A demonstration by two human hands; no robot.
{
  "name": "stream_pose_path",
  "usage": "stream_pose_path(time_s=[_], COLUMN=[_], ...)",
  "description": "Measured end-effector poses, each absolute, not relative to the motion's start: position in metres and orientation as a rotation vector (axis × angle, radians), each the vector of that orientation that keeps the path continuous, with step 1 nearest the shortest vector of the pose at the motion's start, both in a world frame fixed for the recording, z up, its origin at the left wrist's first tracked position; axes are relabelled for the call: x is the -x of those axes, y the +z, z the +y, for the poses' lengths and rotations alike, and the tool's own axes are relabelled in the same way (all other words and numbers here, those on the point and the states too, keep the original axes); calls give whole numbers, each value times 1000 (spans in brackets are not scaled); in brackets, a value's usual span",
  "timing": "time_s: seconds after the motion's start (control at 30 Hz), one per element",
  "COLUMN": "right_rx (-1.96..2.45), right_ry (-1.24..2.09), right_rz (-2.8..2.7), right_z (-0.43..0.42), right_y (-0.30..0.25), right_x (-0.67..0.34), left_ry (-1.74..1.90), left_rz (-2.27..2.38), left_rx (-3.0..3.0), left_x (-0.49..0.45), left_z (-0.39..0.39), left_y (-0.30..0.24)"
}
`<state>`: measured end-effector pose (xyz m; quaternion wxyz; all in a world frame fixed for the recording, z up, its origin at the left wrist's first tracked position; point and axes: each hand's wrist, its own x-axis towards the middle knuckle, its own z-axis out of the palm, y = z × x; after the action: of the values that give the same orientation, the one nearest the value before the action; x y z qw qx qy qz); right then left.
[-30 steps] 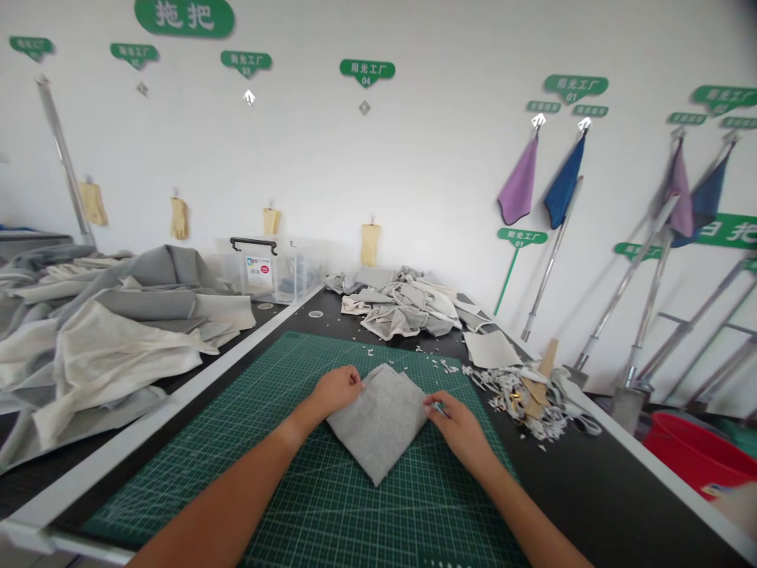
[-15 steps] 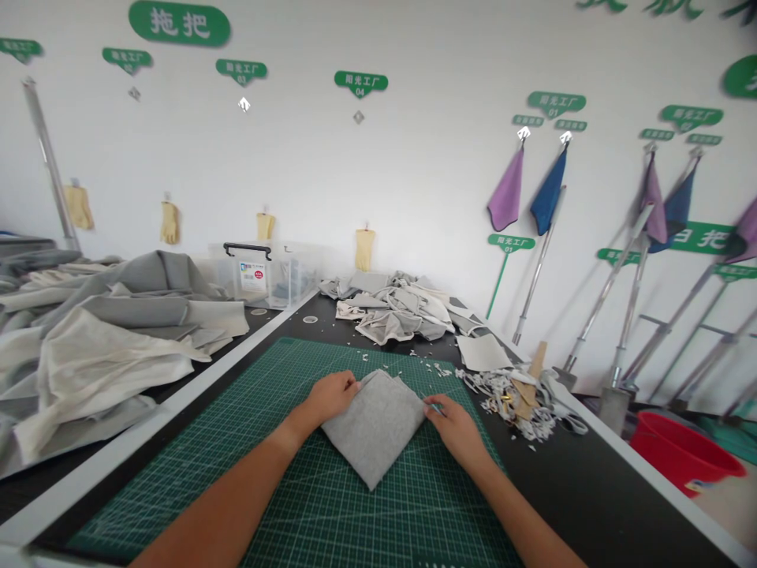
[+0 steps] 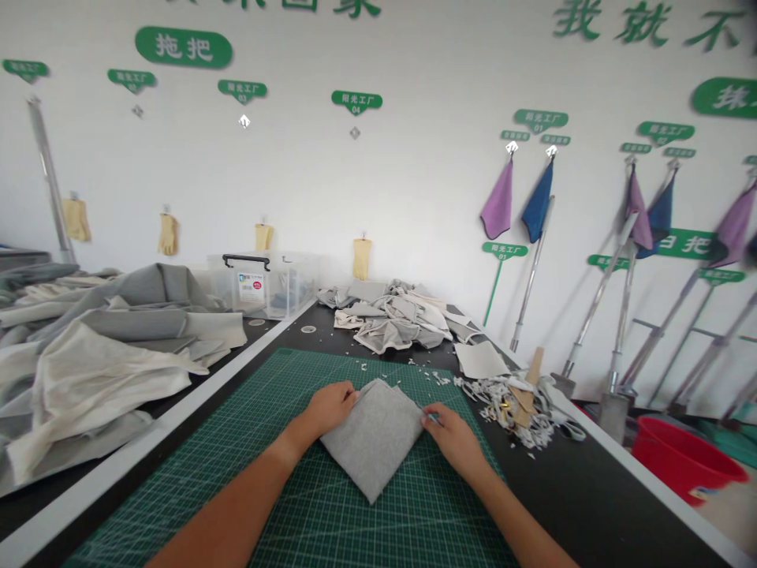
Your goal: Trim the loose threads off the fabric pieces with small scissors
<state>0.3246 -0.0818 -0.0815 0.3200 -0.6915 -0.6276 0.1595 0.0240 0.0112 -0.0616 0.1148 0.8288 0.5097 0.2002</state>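
Subject item is a folded grey cloth (image 3: 374,438), located just below the centre of the frame, on a green cutting mat (image 3: 236,426) marked with a grid. It lies directly between the two hands and is set as a diamond, one corner aimed at the bottom of the frame and its stacked, layered edges at the top. No strong long axis is evident; the line from the upper edges to the lower corner appears, in this inspector's judgement, slightly the longer. The left hand (image 3: 331,406) is in a narrow grip, fingers curled at the cloth's upper left edge. The right hand (image 3: 453,434) is likewise narrow, thumb and fingers pinched at the right corner and sitting a little lower in the frame than the left. Neither hand is nearer, as both touch the cloth; the lower corner is clear of both. A small bluish patch (image 3: 436,416) shows among the right fingers; whether it is a held item cannot be told. Surroundings: a pile of grey offcuts (image 3: 408,315) above centre, a heap of shredded scraps (image 3: 541,426) at centre right, and loose grey fabric (image 3: 106,371) across the left side.
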Motion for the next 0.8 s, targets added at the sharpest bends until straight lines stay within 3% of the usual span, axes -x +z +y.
stream_pose_path(time_s=[0.8], right_rx=[1794], right_ry=[372], right_rz=[-1710], right_z=[-80], right_y=[-90], right_x=[-326], left_ry=[677], left_rz=[1461], left_rx=[-2463], left_x=[-18], left_z=[13], left_y=[-71])
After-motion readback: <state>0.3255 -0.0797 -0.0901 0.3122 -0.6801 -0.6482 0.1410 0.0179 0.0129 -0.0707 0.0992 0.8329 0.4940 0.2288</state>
